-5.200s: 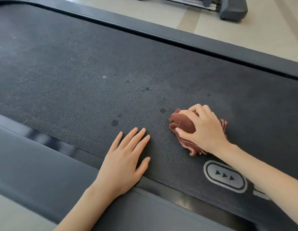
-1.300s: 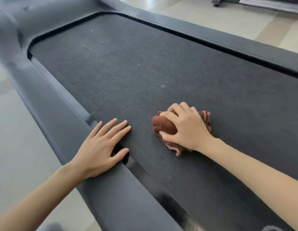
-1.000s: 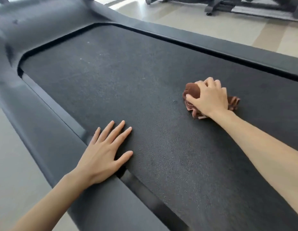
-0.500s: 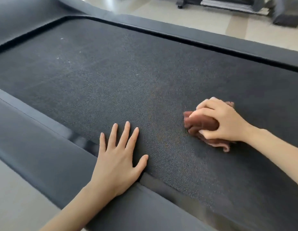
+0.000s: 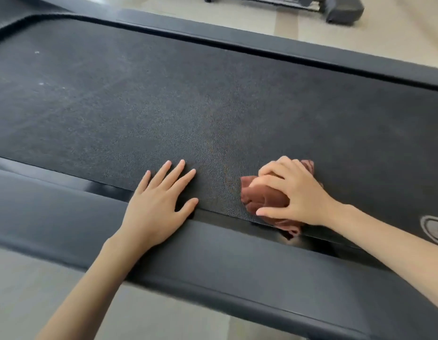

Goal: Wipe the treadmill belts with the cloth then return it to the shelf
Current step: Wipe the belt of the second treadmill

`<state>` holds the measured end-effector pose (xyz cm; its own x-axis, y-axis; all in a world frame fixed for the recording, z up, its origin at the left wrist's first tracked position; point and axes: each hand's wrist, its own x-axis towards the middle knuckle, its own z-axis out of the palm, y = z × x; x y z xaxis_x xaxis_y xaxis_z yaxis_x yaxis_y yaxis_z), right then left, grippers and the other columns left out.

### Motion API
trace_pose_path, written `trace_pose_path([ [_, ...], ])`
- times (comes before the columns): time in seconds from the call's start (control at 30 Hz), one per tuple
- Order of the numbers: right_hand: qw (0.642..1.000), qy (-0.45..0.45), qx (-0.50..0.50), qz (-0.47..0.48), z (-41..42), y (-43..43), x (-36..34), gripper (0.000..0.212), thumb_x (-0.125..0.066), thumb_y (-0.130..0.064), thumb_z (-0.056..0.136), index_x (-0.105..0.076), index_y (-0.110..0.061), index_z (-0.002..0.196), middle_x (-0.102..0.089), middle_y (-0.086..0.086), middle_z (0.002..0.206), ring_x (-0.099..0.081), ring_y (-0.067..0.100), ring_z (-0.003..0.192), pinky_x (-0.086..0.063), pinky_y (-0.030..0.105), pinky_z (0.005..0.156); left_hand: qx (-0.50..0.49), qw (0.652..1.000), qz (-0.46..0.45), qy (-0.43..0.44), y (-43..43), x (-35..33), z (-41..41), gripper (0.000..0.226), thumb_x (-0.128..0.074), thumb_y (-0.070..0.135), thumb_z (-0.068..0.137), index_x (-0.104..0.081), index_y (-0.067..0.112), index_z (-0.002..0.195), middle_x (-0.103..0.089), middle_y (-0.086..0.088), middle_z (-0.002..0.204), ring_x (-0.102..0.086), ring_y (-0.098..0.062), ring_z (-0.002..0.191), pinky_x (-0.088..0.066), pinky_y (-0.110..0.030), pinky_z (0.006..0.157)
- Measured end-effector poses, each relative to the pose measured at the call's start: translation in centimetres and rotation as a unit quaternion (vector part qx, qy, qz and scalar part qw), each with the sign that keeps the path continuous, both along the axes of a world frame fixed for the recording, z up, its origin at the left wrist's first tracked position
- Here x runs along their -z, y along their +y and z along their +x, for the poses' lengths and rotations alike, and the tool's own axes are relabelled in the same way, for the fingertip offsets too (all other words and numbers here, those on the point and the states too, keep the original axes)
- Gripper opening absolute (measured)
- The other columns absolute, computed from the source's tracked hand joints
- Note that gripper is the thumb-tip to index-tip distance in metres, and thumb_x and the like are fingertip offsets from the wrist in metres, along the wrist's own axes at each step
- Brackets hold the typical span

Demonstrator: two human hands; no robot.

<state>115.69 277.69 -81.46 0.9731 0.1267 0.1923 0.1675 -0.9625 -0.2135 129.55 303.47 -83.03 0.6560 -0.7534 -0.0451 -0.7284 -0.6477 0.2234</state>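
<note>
Black treadmill belt point(image 5: 213, 106) between grey side rails point(image 5: 237, 261); pale floor point(image 5: 396, 40) beyond. Grip of right hand point(image 5: 298, 192) curled round brown cloth point(image 5: 262, 197) at near belt edge; left hand point(image 5: 159, 204) flat, fingers straight, across belt and rail.

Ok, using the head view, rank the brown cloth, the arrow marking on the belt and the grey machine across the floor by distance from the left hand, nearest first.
1. The brown cloth: on the belt right of the left hand, gripped by the right hand.
2. The arrow marking: printed on the belt, farther right.
3. The grey machine: on the floor beyond the far rail.
</note>
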Motion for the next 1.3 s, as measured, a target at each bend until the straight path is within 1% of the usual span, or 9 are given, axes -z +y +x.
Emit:
trace_pose_path([
  [0.17, 1.0, 0.014, 0.014, -0.001, -5.7, -2.2, -0.3, 0.044, -0.061, -0.06, 0.075, -0.069, -0.026, 0.102, -0.055, -0.002, 0.101, -0.047, 0.018, 0.09, -0.04, 0.041, 0.077, -0.01, 1.0, 0.0, -0.013, 0.2, -0.1, -0.8, 0.066, -0.018, 0.059, 0.086, -0.013, 0.037, 0.148, -0.004, 0.012, 0.158, 0.003, -0.013, 0.146, -0.001, -0.04, 0.118],
  [0.37, 0.998, -0.042, -0.039, -0.007, 2.9, 1.9, 0.4, 0.041, -0.063, -0.057, 0.073, -0.07, -0.022, 0.094, -0.057, 0.0, 0.092, -0.049, 0.019, 0.079, -0.038, 0.034, 0.07, -0.03, 0.999, -0.032, -0.004, 0.7, 0.3, -0.1, 0.062, -0.033, 0.052, 0.094, -0.016, 0.031, 0.149, -0.007, 0.013, 0.157, 0.0, -0.008, 0.145, -0.001, -0.034, 0.118],
  [0.47, 0.995, -0.06, -0.077, 0.005, 8.8, 4.1, 0.7, 0.041, -0.063, -0.057, 0.073, -0.069, -0.022, 0.095, -0.057, -0.001, 0.09, -0.049, 0.019, 0.079, -0.04, 0.034, 0.069, -0.066, 0.998, -0.01, -0.016, 2.6, 0.2, 3.0, 0.061, -0.031, 0.054, 0.093, -0.016, 0.034, 0.149, -0.008, 0.013, 0.157, -0.001, -0.01, 0.145, -0.002, -0.039, 0.118],
  [0.63, 0.996, -0.053, -0.073, -0.006, 16.9, 7.4, 0.4, 0.045, -0.062, -0.059, 0.076, -0.067, -0.022, 0.102, -0.057, 0.002, 0.094, -0.051, 0.022, 0.086, -0.042, 0.039, 0.074, -0.12, 0.993, 0.01, -0.012, 4.5, -0.1, 5.2, 0.057, -0.029, 0.053, 0.094, -0.012, 0.041, 0.147, -0.004, 0.013, 0.158, 0.003, -0.01, 0.145, 0.001, -0.035, 0.118],
  [0.77, 0.994, -0.054, -0.098, 0.002, 15.5, 6.8, 0.3, 0.052, -0.061, -0.064, 0.076, -0.066, -0.023, 0.108, -0.058, 0.002, 0.104, -0.051, 0.024, 0.094, -0.039, 0.037, 0.077, -0.127, 0.992, 0.021, -0.006, 5.0, -0.6, 4.9, 0.055, -0.027, 0.053, 0.095, -0.009, 0.044, 0.146, -0.001, 0.017, 0.156, 0.004, -0.007, 0.144, 0.004, -0.032, 0.117],
  [0.93, 0.982, -0.062, -0.179, 0.025, 9.3, 4.2, 1.4, 0.046, -0.058, -0.068, 0.075, -0.062, -0.03, 0.1, -0.055, -0.004, 0.103, -0.049, 0.022, 0.091, -0.036, 0.037, 0.077, -0.206, 0.978, 0.021, -0.009, 8.5, -1.2, 4.2, 0.071, -0.003, 0.067, 0.08, -0.02, 0.043, 0.145, -0.01, 0.016, 0.155, -0.002, -0.006, 0.145, 0.005, -0.031, 0.118],
  [1.1, 0.975, -0.086, -0.201, 0.036, 15.0, 7.9, 1.3, 0.037, -0.063, -0.06, 0.07, -0.066, -0.026, 0.087, -0.056, -0.002, 0.084, -0.052, 0.022, 0.076, -0.041, 0.037, 0.067, -0.235, 0.972, 0.009, -0.015, 8.5, -1.1, 4.0, 0.068, -0.014, 0.062, 0.084, -0.034, 0.035, 0.143, -0.023, 0.012, 0.153, -0.014, -0.01, 0.144, -0.004, -0.035, 0.119],
  [1.2, 0.98, -0.069, -0.185, 0.026, 19.0, 9.5, 1.1, 0.04, -0.06, -0.061, 0.071, -0.066, -0.027, 0.089, -0.056, -0.002, 0.084, -0.052, 0.022, 0.078, -0.041, 0.037, 0.067, -0.24, 0.971, 0.015, -0.013, 8.5, -1.0, 4.1, 0.065, -0.017, 0.061, 0.085, -0.035, 0.036, 0.142, -0.024, 0.013, 0.153, -0.016, -0.009, 0.143, -0.002, -0.032, 0.118],
  [1.3, 0.988, -0.04, -0.151, -0.004, 21.3, 10.8, 0.5, 0.046, -0.057, -0.063, 0.074, -0.065, -0.026, 0.1, -0.057, 0.002, 0.094, -0.053, 0.025, 0.089, -0.041, 0.04, 0.075, -0.247, 0.969, 0.025, -0.016, 8.3, -1.4, 4.0, 0.067, -0.015, 0.062, 0.083, -0.034, 0.036, 0.143, -0.022, 0.014, 0.153, -0.014, -0.008, 0.144, 0.0, -0.029, 0.118],
])
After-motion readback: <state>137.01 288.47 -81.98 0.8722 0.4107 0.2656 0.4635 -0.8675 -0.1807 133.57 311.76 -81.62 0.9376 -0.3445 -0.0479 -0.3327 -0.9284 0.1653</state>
